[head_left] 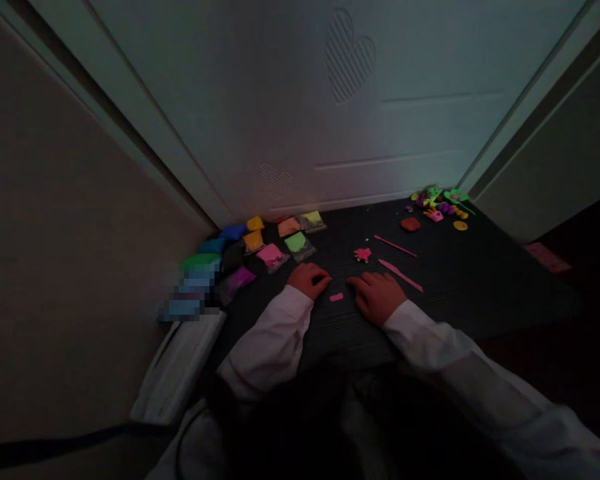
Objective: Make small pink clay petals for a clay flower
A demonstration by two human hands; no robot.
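Note:
On the dark table, my left hand [309,280] has its thumb and finger pinched together, with a tiny pink bit of modelling clay [331,278] showing at the tips. My right hand [379,295] rests on the tabletop with the index finger stretched out and nothing visible in it. Between the two hands lies a small flat strip of pink clay [337,297]. A knobbly pink clay piece [363,255] with pale dots at its edge sits just beyond my right fingers. Two pink clay tools, a thin stick [395,246] and a flat knife [401,275], lie to its right.
Bags of coloured clay [273,257] crowd the table's left side. Small finished clay shapes [435,202] cluster at the far right corner, near a red clay lump [410,225]. A white panel with hearts [350,57] rises behind the table. A white box-like object [180,367] is at left.

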